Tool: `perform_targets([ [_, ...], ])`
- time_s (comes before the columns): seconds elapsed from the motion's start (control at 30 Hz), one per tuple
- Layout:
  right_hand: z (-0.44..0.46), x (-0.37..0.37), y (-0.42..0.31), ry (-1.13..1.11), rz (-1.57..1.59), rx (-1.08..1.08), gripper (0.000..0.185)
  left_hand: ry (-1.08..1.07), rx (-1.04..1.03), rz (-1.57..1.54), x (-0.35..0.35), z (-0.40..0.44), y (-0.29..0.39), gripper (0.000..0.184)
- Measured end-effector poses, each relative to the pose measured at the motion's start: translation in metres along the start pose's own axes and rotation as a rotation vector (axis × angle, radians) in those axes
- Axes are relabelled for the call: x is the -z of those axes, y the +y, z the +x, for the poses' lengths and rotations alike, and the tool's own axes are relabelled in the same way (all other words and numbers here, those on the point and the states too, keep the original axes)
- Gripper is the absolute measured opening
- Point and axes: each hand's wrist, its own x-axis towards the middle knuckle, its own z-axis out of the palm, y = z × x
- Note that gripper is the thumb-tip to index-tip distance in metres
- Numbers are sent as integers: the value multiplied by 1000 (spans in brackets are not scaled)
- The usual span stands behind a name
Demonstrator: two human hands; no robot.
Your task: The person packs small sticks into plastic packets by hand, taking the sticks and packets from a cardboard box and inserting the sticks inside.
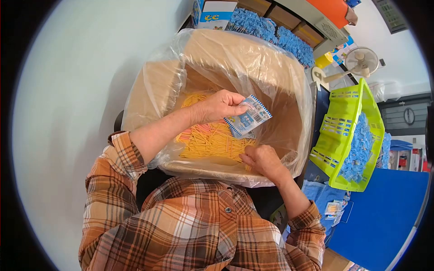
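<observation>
My left hand (219, 107) pinches the upper corner of a small blue-and-white printed packet (248, 116) between thumb and fingers. The packet is held over an open cardboard box (162, 83) lined with clear plastic. Inside the box lies a layer of thin yellow sticks (210, 143), with some pink ones (199, 129) among them. Low at the box's right side, my right hand (266, 161) has its fingers closed at the edge of the pile. Yellow stick ends show just under those fingertips; the rest of the grip is hidden.
Right of the box, a tilted lime-green basket (323, 149) holds many blue packets (357, 149). More blue packets (271, 29) are heaped behind the box. A white fan (361, 61) stands at the back right, and a blue panel (389, 212) is at the lower right.
</observation>
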Motion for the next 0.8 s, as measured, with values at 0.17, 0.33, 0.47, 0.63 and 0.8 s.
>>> perform_targets([
  [0.17, 4, 27, 21, 273, 468, -249, 31, 96, -1, 123, 3, -3, 3, 16],
  [0.33, 18, 72, 5, 282, 1107, -433, 28, 119, -32, 104, -1, -4, 8, 11],
  [0.47, 31, 80, -5, 276, 1216, -422, 26, 106, 26, 144, 0, -2, 9, 12],
  [0.63, 50, 88, -12, 140, 1177, -455, 27, 27, 57, 215, -1, -1, 7, 17],
  [0.8, 63, 84, -7, 59, 1043, -449, 28, -60, 68, 190, 0, -1, 3, 19],
])
